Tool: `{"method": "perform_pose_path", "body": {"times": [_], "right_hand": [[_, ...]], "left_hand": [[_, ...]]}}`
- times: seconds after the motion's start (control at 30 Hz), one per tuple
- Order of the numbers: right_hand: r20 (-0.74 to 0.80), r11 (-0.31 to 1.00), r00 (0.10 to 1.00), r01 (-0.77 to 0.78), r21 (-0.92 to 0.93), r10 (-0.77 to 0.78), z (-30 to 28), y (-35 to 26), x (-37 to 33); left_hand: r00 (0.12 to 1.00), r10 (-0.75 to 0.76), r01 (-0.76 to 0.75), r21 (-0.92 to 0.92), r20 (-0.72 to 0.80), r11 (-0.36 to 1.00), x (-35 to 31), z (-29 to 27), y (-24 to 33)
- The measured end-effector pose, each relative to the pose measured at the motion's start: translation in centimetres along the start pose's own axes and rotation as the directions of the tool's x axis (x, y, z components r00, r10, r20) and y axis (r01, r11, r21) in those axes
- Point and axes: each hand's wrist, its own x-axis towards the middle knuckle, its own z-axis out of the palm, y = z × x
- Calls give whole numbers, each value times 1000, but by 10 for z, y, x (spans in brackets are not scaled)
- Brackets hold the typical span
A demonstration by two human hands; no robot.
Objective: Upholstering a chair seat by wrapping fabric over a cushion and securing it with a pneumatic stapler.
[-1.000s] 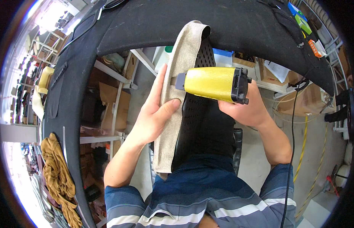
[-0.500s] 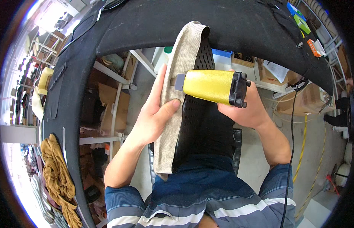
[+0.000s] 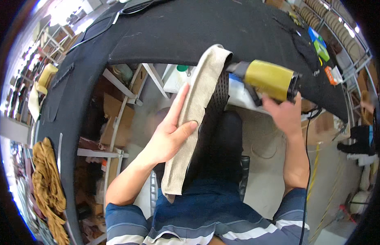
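A black panel [image 3: 220, 100] with rows of small holes stands on edge over my lap, tilted a little to the right at its top. Beige woven fabric [image 3: 198, 98] wraps along its edge. My left hand [image 3: 167, 136] grips this panel, thumb on the beige face and fingers along the left side. To the right, raised off the panel, my right hand [image 3: 284, 114] is closed round the handle of a yellow corded tool [image 3: 268, 77], which looks like an electric staple gun. Its grey nose points left, near the panel's upper part, and is blurred. Its black cord runs down beside my right forearm.
A black-covered table [image 3: 177, 36] curves round in front and to the left. Brown cloth [image 3: 48, 188] hangs at its left side. Small boxes, one orange and white [image 3: 333, 75], lie at the far right. White frame bars [image 3: 155, 79] and cardboard [image 3: 116, 116] show underneath.
The staple gun has moved off the fabric edge, away to the right and slightly up, with my right hand. The panel has leaned further right; my left hand still grips it.
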Motion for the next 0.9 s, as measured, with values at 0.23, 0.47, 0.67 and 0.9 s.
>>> {"method": "perform_pose_path", "body": {"times": [0.23, 0.47, 0.67, 0.9], "right_hand": [[120, 646, 988, 152, -748, -94, -39, 99, 122], [-1, 497, 967, 129, -858, -253, -17, 126, 109], [225, 879, 929, -355, 317, 294, 59, 21, -22], [272, 843, 876, -466, 269, 398, 70, -63, -99]], "left_hand": [[999, -45, 46, -93, 19, 995, -1, -3, -7], [998, -1, -1, 28, 64, 1000, 11, -3, -2], [970, 229, -237, 124, 77, 963, 134, -6, -13], [959, 275, -261, 170, -63, 950, 166, 21, -29]]}}
